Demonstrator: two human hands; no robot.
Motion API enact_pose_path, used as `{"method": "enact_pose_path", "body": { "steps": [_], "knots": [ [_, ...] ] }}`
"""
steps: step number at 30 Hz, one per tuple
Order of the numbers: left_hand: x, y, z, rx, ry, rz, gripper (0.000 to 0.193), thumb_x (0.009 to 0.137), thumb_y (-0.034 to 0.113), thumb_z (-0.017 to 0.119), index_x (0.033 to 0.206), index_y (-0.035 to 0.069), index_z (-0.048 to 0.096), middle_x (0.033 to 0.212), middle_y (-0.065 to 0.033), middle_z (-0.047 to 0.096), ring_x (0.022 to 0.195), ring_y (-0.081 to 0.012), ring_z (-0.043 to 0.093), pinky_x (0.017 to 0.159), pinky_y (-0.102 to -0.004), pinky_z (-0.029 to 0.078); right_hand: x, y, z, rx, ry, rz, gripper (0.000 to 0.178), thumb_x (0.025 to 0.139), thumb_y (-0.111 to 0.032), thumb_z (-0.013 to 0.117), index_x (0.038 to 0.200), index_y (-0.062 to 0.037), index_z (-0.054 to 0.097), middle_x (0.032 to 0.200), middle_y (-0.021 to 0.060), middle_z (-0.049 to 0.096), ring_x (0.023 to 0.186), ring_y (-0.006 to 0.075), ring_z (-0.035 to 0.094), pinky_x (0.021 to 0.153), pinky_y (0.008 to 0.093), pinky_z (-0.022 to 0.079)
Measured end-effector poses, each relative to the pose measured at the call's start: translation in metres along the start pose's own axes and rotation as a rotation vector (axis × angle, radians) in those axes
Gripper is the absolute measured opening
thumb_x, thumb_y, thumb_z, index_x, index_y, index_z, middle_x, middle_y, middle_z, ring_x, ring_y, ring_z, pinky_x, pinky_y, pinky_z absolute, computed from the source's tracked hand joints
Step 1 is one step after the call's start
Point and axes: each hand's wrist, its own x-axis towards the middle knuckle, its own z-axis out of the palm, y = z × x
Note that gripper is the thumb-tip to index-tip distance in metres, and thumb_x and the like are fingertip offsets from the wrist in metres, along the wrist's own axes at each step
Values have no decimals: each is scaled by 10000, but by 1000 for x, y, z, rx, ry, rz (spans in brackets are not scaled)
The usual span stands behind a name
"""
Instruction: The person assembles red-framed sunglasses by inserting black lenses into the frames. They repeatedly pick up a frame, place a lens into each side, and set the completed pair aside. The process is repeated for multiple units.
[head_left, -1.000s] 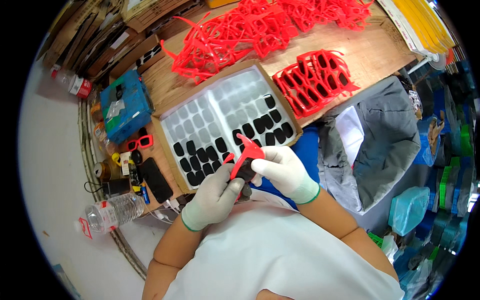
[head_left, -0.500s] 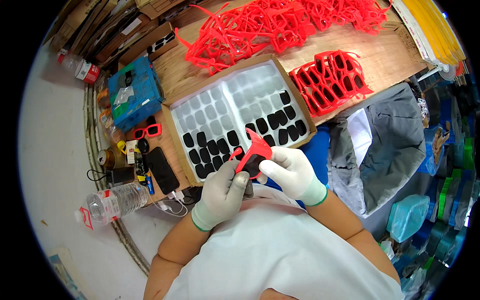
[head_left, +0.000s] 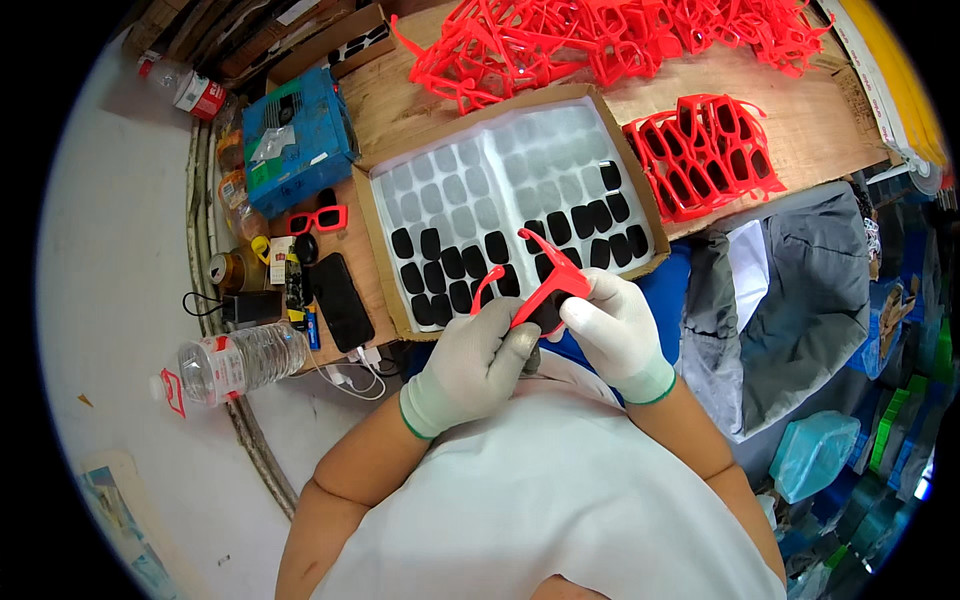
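A pair of red sunglasses [head_left: 563, 280] is held between my two gloved hands, over the near edge of a shallow cardboard box. My left hand [head_left: 470, 362] pinches one side of the frame, its fingertips grey with dirt. At the other side, my right hand [head_left: 618, 328] has thumb and fingers closed on the frame around a dark lens [head_left: 549, 312]. The temples point up and away from me. The cardboard box [head_left: 378, 262] holds black lenses [head_left: 453, 263] in its nearer rows, with white sheeting over paler lens shapes farther back.
Red frames [head_left: 540, 50] lie heaped at the back of the wooden table. Right of the box stand stacked red sunglasses [head_left: 705, 160]. On the left are a blue box [head_left: 300, 140], a phone [head_left: 342, 303], a plastic bottle [head_left: 240, 362] and another pair of red glasses [head_left: 318, 219]. Grey cloth [head_left: 810, 310] hangs at right.
The whole scene has shifted right in view, with the left side also lower. Both hands still grip the sunglasses, which are turned slightly, and the right thumb now lies nearer the lens's outer edge.
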Motion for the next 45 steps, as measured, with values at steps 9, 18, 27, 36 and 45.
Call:
{"method": "enact_pose_path", "body": {
  "steps": [9,18,27,36,45],
  "knots": [
    [-3,-10,-6,-337,-163,-108,258,1021,173,514,1120,-44,612,898,-92,678,796,-143,643,718,-309,534,-3,2,-19,81,-172,100,297,890,-222,702,1060,21,705,997,70,690,920,133,614,855,299,492],
    [-4,-11,-7,-354,-118,-198,298,1029,188,506,1201,-35,603,818,-78,678,756,-136,642,736,-300,525,-2,1,-9,54,-103,93,255,920,-189,668,1054,26,696,970,48,675,877,109,582,827,281,476],
    [-5,-7,-8,-124,-52,-91,324,1054,239,465,1172,-33,595,791,-95,676,724,-178,662,703,-312,530,-2,6,1,-11,9,43,216,962,-188,623,1026,12,674,879,24,649,802,85,556,773,261,464],
    [-10,-9,4,-15,106,-29,287,1039,215,505,1156,-30,599,680,-90,654,609,-202,661,625,-328,525,-2,10,2,-248,43,22,189,961,-183,615,972,1,655,809,-8,615,768,61,525,715,249,452],
    [-7,-6,-4,9,50,-26,272,1049,193,484,1172,-37,564,684,-88,644,610,-200,660,624,-339,528,-4,5,13,-170,103,23,195,964,-157,603,1035,14,663,836,-10,620,765,57,514,718,251,453]
  ]
}}
